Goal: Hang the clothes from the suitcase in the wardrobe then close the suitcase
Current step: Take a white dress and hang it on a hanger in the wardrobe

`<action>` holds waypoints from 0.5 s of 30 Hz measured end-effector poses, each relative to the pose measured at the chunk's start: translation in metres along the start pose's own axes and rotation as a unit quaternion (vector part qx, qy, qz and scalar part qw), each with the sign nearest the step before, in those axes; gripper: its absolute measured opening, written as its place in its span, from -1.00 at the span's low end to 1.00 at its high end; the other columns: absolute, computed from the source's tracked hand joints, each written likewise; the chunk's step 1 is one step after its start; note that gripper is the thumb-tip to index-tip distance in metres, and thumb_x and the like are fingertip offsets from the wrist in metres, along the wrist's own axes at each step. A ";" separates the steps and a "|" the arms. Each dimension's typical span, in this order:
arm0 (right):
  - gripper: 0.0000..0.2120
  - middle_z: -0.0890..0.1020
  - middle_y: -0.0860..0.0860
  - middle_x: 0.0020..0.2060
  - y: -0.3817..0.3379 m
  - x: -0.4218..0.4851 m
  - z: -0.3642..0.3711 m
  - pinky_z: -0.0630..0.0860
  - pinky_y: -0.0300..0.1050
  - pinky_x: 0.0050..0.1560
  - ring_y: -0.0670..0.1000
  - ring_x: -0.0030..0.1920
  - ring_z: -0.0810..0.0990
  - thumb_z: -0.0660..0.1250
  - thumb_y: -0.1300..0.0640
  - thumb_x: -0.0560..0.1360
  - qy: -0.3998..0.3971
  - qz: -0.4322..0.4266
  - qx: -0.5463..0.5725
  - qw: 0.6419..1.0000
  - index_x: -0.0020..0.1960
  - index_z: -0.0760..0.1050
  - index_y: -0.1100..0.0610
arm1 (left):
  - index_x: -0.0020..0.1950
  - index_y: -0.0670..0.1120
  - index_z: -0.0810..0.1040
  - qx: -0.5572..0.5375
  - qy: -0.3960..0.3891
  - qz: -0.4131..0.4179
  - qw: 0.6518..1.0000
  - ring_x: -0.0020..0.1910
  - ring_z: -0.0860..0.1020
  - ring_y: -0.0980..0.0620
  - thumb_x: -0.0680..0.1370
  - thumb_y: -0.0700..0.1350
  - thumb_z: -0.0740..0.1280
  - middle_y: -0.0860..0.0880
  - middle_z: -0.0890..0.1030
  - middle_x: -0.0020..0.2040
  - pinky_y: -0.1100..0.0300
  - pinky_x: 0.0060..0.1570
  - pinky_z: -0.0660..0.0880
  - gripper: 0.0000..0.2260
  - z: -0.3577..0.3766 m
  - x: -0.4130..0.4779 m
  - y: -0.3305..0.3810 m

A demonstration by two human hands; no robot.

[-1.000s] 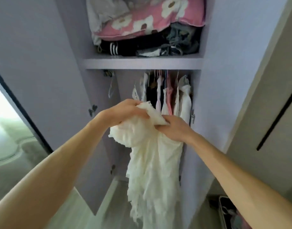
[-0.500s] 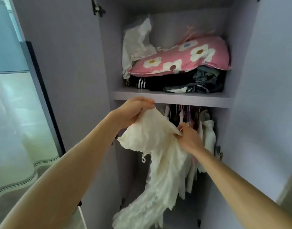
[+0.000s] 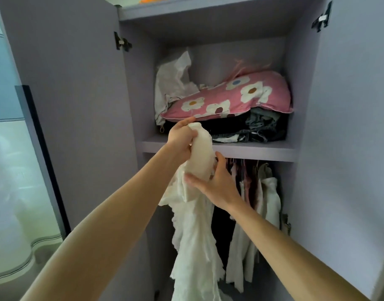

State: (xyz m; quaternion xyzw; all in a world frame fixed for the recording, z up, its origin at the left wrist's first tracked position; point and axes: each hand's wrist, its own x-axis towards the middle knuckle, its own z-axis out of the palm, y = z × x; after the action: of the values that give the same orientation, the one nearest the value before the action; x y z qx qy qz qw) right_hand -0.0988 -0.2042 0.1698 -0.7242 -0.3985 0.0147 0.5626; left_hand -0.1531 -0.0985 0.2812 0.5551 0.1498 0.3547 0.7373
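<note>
Gripping the bunched top of a cream ruffled garment [image 3: 196, 242], the left hand [image 3: 180, 137] has its fingers curled tight round the cloth, raised just in front of the shelf edge. Just below it the right hand [image 3: 218, 184] holds the same bundle, thumb laid across the front and fingers wrapped behind, so both hands are clamped on the one piece. From them the garment hangs in loose, ragged folds down past the bottom of the view, in front of the lower space of the wardrobe [image 3: 230, 55] and not yet hung.

Behind the right wrist a row of hanging clothes [image 3: 270, 205] in white, pink and dark fills the space under the shelf [image 3: 252, 149]. On the shelf lie folded dark clothes [image 3: 254, 129] with a pink flowered pillow [image 3: 236, 98] on top of them, and a crumpled white cloth [image 3: 172, 83] stands at the back left. Both doors stand open: the left door [image 3: 67, 105] and the right door [image 3: 349, 127].
</note>
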 end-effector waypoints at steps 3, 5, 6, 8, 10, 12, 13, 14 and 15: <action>-0.07 0.43 -0.04 0.33 0.005 0.011 -0.007 0.55 -0.05 0.09 -0.02 0.15 0.54 0.47 -0.29 0.31 0.012 0.033 -0.050 0.998 0.48 0.06 -0.05 | 0.25 -0.06 0.54 -0.008 0.002 -0.006 1.000 -0.24 0.49 0.06 0.55 -0.48 0.15 -0.06 0.55 -0.05 0.31 -0.39 0.48 -0.55 0.006 0.006 -0.004; 0.09 0.33 -0.06 0.43 0.012 0.013 -0.008 0.47 -0.04 0.24 -0.03 0.32 0.44 0.50 -0.35 0.22 0.005 0.029 -0.016 0.999 0.53 -0.04 -0.10 | 0.28 -0.07 0.54 -0.021 0.004 0.005 1.000 -0.22 0.49 0.07 0.54 -0.51 0.14 -0.07 0.55 -0.03 0.34 -0.38 0.48 -0.53 0.004 0.011 -0.005; 0.16 0.27 -0.10 0.46 0.014 0.013 -0.006 0.43 -0.05 0.29 -0.05 0.38 0.37 0.52 -0.38 0.18 -0.004 0.023 -0.013 1.000 0.54 -0.10 -0.14 | 0.30 -0.09 0.53 -0.027 0.004 0.010 1.000 -0.24 0.49 0.08 0.53 -0.52 0.13 -0.06 0.55 -0.06 0.36 -0.39 0.48 -0.51 0.004 0.013 -0.005; 0.21 0.19 -0.13 0.49 0.018 0.010 0.001 0.40 -0.05 0.31 -0.05 0.41 0.32 0.53 -0.38 0.15 -0.008 0.017 -0.054 0.998 0.53 -0.17 -0.20 | 0.34 -0.10 0.50 -0.036 0.001 0.010 0.999 -0.25 0.49 0.08 0.53 -0.53 0.14 -0.05 0.52 -0.12 0.36 -0.38 0.50 -0.50 0.003 0.017 -0.005; 0.09 0.33 -0.06 0.40 0.026 0.012 0.007 0.53 -0.05 0.13 0.01 0.27 0.47 0.51 -0.30 0.24 -0.001 0.044 -0.102 0.994 0.52 -0.11 -0.16 | 0.36 -0.09 0.49 -0.045 -0.002 0.008 0.999 -0.19 0.53 0.04 0.53 -0.52 0.16 -0.07 0.54 -0.08 0.30 -0.26 0.55 -0.49 0.005 0.020 -0.005; -0.29 0.53 0.00 0.15 0.033 0.019 0.004 0.59 -0.06 -0.13 0.05 0.01 0.59 0.41 -0.13 0.43 0.001 0.103 -0.140 0.985 0.44 0.16 0.03 | 0.37 -0.09 0.49 -0.063 0.009 0.009 0.998 -0.09 0.56 -0.01 0.53 -0.51 0.18 -0.08 0.56 -0.01 0.23 -0.10 0.58 -0.49 0.006 0.023 -0.005; -0.49 0.58 0.03 0.06 0.035 0.024 0.000 0.61 -0.01 -0.15 0.07 -0.05 0.61 0.33 -0.06 0.50 0.016 0.137 -0.145 0.980 0.36 0.29 0.11 | 0.37 -0.08 0.49 -0.064 0.021 0.012 0.998 -0.08 0.56 -0.02 0.52 -0.51 0.19 -0.07 0.56 0.00 0.20 -0.06 0.59 -0.48 0.004 0.024 -0.005; -0.62 0.60 0.06 0.01 0.039 0.030 -0.005 0.61 0.00 -0.13 0.08 -0.08 0.61 0.29 -0.02 0.53 0.045 0.167 -0.120 0.978 0.28 0.39 0.13 | 0.36 -0.07 0.49 -0.044 0.036 0.024 0.998 -0.10 0.56 -0.01 0.50 -0.50 0.20 -0.07 0.56 -0.03 0.18 -0.06 0.59 -0.48 0.001 0.025 -0.005; -0.68 0.60 0.06 0.00 0.039 0.037 -0.011 0.59 -0.01 -0.12 0.08 -0.08 0.60 0.26 0.02 0.55 0.077 0.192 -0.066 0.976 0.24 0.44 0.14 | 0.37 -0.05 0.48 0.004 0.051 0.049 0.998 -0.12 0.55 -0.01 0.48 -0.48 0.21 -0.05 0.54 -0.06 0.17 -0.08 0.60 -0.46 -0.005 0.026 -0.006</action>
State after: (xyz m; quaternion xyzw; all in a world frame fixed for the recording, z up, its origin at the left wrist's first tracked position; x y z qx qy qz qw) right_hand -0.0463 -0.1932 0.1575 -0.8218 -0.2078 0.0404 0.5289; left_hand -0.1361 -0.0780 0.2783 0.5458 0.1611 0.4172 0.7085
